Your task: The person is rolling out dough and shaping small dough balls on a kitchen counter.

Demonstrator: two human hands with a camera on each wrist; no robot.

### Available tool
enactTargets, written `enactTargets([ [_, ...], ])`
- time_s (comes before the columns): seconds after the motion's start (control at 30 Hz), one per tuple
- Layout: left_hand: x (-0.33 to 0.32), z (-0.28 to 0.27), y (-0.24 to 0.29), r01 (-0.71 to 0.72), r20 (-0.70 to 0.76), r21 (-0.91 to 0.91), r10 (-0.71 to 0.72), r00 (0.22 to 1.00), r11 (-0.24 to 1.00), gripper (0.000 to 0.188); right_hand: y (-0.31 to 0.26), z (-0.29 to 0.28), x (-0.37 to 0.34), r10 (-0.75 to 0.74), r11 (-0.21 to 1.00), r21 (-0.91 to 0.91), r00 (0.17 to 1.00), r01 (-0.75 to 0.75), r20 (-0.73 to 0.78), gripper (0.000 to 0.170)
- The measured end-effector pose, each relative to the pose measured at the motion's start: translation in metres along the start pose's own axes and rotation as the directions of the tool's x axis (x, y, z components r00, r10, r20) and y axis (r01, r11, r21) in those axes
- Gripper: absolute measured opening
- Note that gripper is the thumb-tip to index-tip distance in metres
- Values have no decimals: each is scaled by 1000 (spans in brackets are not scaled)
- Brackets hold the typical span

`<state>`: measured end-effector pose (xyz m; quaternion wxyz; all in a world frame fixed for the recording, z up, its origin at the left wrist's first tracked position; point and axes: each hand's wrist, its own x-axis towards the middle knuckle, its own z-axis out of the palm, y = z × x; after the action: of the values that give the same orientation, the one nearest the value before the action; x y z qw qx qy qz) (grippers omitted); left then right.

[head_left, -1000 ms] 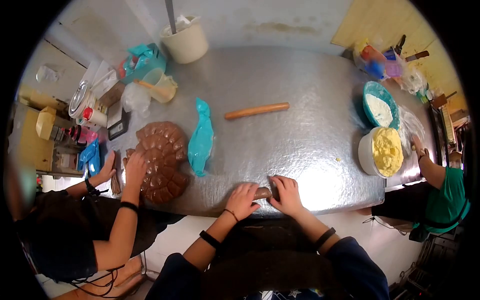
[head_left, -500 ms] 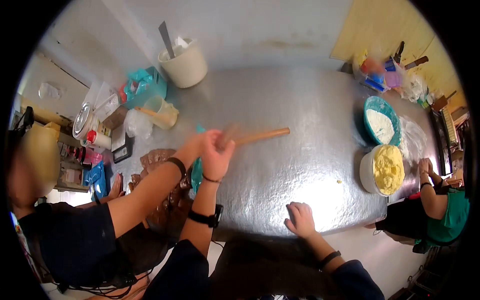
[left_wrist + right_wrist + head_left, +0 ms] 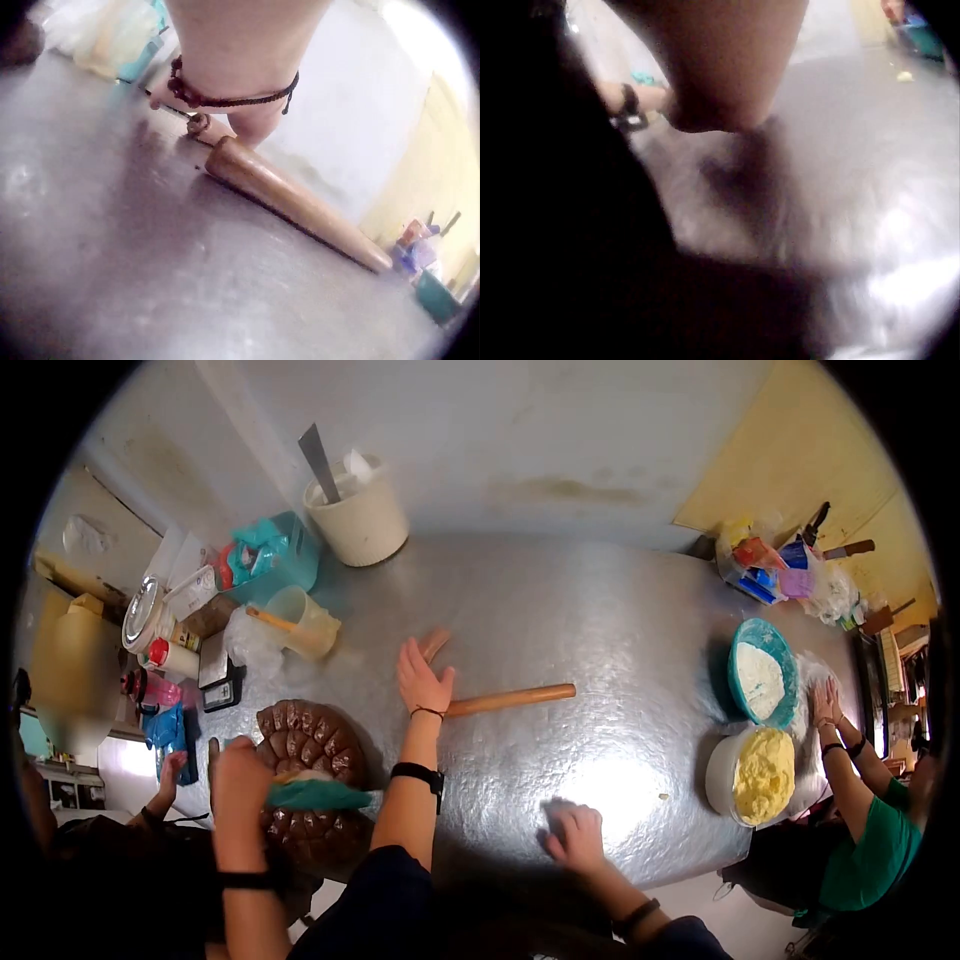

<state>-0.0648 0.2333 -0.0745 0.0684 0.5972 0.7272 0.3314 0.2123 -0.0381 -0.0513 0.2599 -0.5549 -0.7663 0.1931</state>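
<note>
My left hand (image 3: pixel 424 680) reaches to mid-table, fingers extended, beside a small brown dough piece (image 3: pixel 436 642) partly hidden behind it; whether they touch is unclear. By its wrist lies a wooden rolling pin (image 3: pixel 520 696), large in the left wrist view (image 3: pixel 300 206), where the hand (image 3: pixel 255 124) is mostly hidden by the wrist. My right hand (image 3: pixel 578 836) is low over the table's near edge, fingers loosely bent and holding nothing; its fingers are out of sight in the right wrist view. At left, a large scored brown dough mass (image 3: pixel 318 735) lies under a teal bag (image 3: pixel 318 794).
Another person's blurred hand (image 3: pixel 243 775) is at the teal bag. Far left stand a scale (image 3: pixel 222 690), a jug (image 3: pixel 312 632), a teal bin (image 3: pixel 290 565) and a white tub (image 3: pixel 360 525). At right are a flour bowl (image 3: pixel 760 675), a yellow-filled tub (image 3: pixel 762 775) and another person's hands (image 3: pixel 824 705).
My left hand has moved from the near edge to mid-table, along with the brown piece. My right hand has come off that piece. The neighbour has moved the teal bag onto the dough mass.
</note>
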Motion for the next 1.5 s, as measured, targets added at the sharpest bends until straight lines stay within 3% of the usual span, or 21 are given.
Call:
enactTargets([
  [0.13, 29, -7, -12, -23, 202, 87, 5, 979, 996, 60, 6, 5, 100, -46, 995, -96, 996, 38, -80, 60],
  [0.2, 39, -14, -11, 3, 278, 104, -32, 960, 995, 46, 3, 9, 145, 11, 983, -181, 999, -16, -31, 69],
  [0.27, 46, -8, -23, -92, 183, 74, 77, 980, 993, 40, 6, 17, 177, 32, 962, -272, 999, -30, 3, 74],
  [0.37, 45, -17, -34, -169, -3, 61, 170, 986, 984, 33, 9, 27, 200, -1, 943, -333, 999, -15, -49, 55],
  [0.4, 42, -19, -37, -125, 7, 109, 125, 992, 986, 36, 11, 28, 202, -20, 946, -324, 997, -5, -75, 47],
  [0.43, 37, -24, -40, -81, 12, 154, 80, 997, 985, 38, 15, 31, 200, -47, 948, -317, 994, 12, -102, 43],
  [0.5, 26, -49, -35, 19, 278, 284, -102, 955, 959, 53, 18, 35, 185, -55, 949, -315, 990, 12, -127, 37],
  [0.57, -3, -63, -30, -67, 133, 293, 28, 991, 954, 71, 19, 35, 163, -26, 944, -329, 992, -15, -120, 34],
  [0.63, -36, -74, -28, -136, 309, 250, 54, 950, 959, 77, 19, 34, 142, -3, 944, -328, 994, -33, -108, 34],
  [0.7, -90, -87, -23, -205, 321, 169, 143, 936, 964, 76, 17, 26, 113, 25, 947, -316, 997, -49, -79, 35],
  [0.83, -206, -108, -34, -213, 494, 64, 155, 855, 975, 72, 16, 10, 55, 68, 950, -305, 998, -69, -15, 39],
  [0.97, -272, -135, -46, -322, 430, -6, 293, 854, 947, 66, 12, -12, 8, 99, 955, -283, 995, -92, 12, 40],
  [1.23, -291, -148, -46, -363, 415, 4, 329, 849, 932, 62, 8, -14, -34, 9, 931, -359, 989, -62, -148, 37],
  [1.5, -292, -151, -44, -369, 445, 59, 306, 842, 928, 60, 11, -8, -39, 15, 896, -435, 985, -89, -170, 38],
])
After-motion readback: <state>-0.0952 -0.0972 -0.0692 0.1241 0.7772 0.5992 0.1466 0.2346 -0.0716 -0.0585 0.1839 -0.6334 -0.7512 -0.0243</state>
